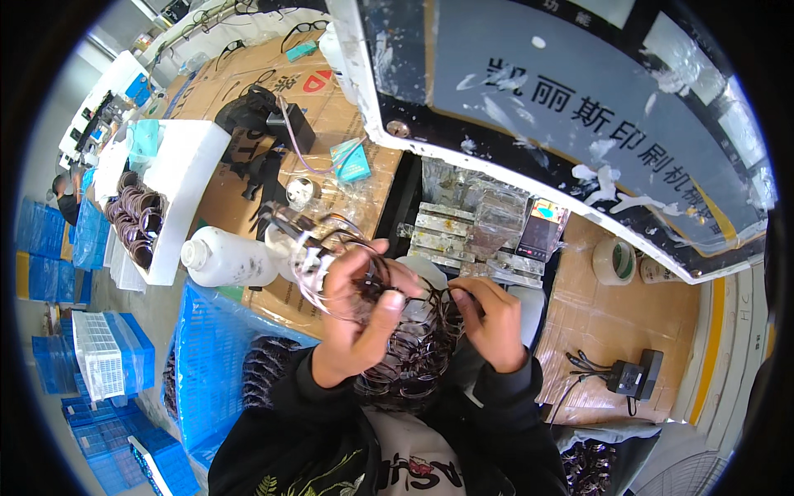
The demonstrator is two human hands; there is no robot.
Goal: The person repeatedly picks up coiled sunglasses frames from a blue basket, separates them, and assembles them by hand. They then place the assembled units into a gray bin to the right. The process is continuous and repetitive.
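Note:
My left hand (349, 324) is curled around a bunch of eyeglass frames (311, 271) with thin, clear-looking rims, blurred at the edges. To its right, my right hand (496, 324) pinches the dark rim of an eyeglass frame (451, 304) between thumb and finger. Both hands are above a heap of dark brown eyeglass frames (407, 351) close to my body. Parts of the held frames are hidden behind my fingers, and how many the left hand grips cannot be made out.
Ahead stands a machine with a grey panel (529, 91) above metal fixture blocks (451, 227), beside a phone (542, 231). A white bottle (227, 258) and a foam box (188, 178) of frames are left. A blue crate (198, 364) sits lower left. Tape (614, 261) and power adapters (637, 376) lie right.

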